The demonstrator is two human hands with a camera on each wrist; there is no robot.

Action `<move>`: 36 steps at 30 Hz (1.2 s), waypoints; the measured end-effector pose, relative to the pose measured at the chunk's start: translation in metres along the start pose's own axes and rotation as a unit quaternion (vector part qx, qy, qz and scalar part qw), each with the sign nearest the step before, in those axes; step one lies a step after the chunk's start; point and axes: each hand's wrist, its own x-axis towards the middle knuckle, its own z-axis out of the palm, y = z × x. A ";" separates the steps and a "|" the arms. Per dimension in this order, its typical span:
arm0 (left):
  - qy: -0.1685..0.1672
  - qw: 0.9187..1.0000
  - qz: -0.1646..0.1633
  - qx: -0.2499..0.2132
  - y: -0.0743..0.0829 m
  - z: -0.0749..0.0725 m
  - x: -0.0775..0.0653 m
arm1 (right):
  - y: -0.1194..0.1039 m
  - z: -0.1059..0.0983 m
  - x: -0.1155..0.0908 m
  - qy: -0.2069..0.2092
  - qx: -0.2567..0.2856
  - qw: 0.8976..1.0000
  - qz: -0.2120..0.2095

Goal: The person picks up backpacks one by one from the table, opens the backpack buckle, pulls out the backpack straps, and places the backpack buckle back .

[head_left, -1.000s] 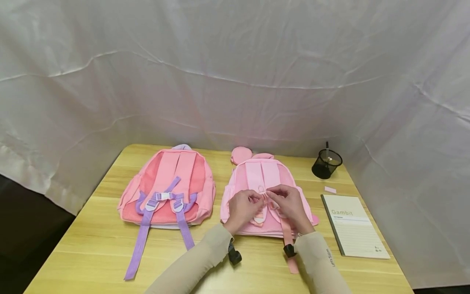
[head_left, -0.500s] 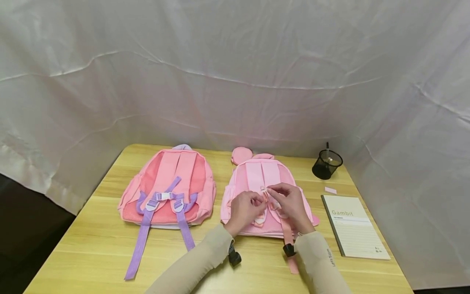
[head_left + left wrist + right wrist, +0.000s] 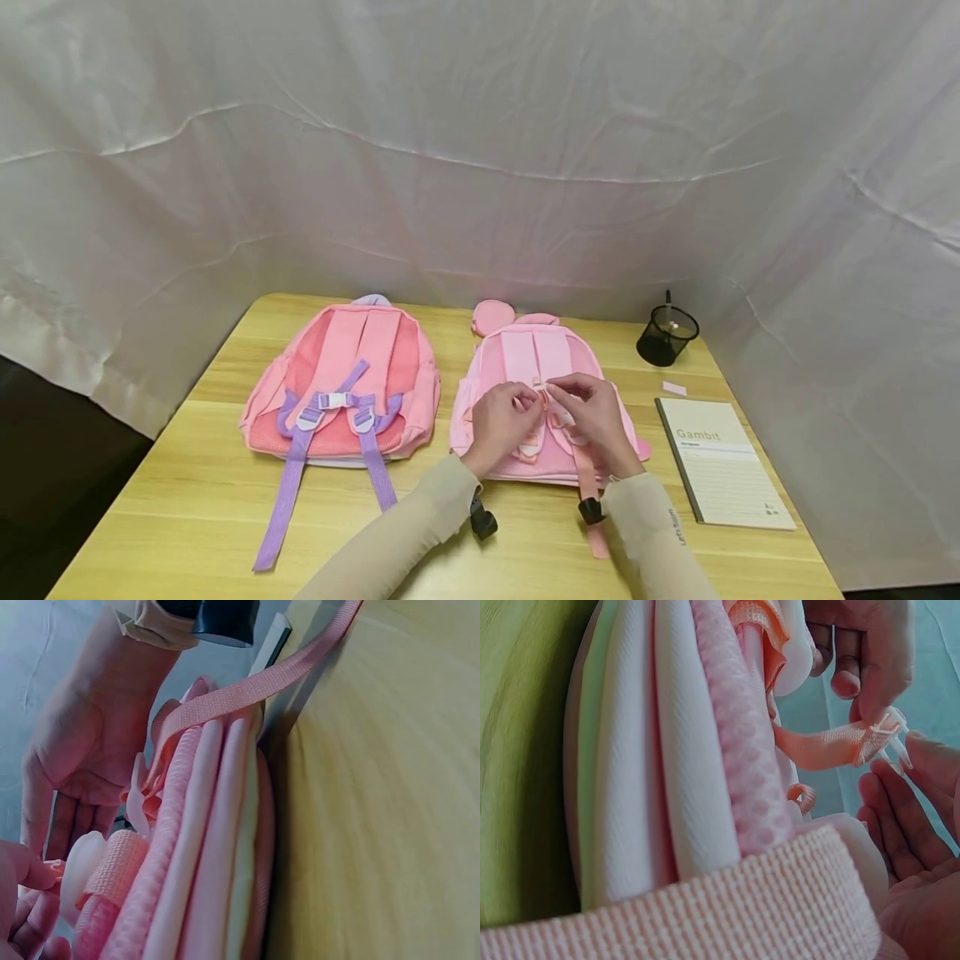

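Note:
A light pink backpack (image 3: 495, 367) lies straps up on the table. Over its middle, the left hand (image 3: 501, 421) pinches the orange strap (image 3: 825, 748) close to a white buckle half with prongs (image 3: 897, 739). Opposite it, the right hand (image 3: 594, 414) holds the pronged buckle half between thumb and fingertips; other fingers spread beneath it in the right wrist view. Below the hands sit white strap adjusters (image 3: 81, 874) with orange webbing. A loose orange strap end (image 3: 587, 492) hangs over the near side, under the right wrist.
A coral backpack (image 3: 262, 408) with purple straps (image 3: 287, 508) and a joined white buckle (image 3: 334, 401) lies to the left. At the right are a notebook (image 3: 727, 475), a small pink slip (image 3: 674, 388) and a black mesh pen cup (image 3: 660, 343). Grey curtains enclose the table (image 3: 187, 508).
The white buckle half turns slightly between the fingers, its loop now looking smaller. The left hand shifts a little to the right; the right hand and backpacks stay nearly in place.

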 end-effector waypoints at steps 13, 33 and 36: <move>-0.017 0.999 0.034 0.000 -0.001 0.002 -0.005 | -0.005 -0.002 -0.004 0.011 0.006 1.000 -0.009; 0.033 0.999 0.030 0.003 0.003 0.004 -0.002 | -0.039 -0.009 -0.017 -0.009 0.025 0.999 -0.026; 0.033 0.999 0.033 -0.003 0.002 0.006 -0.002 | -0.040 -0.009 -0.017 -0.006 0.026 0.999 -0.032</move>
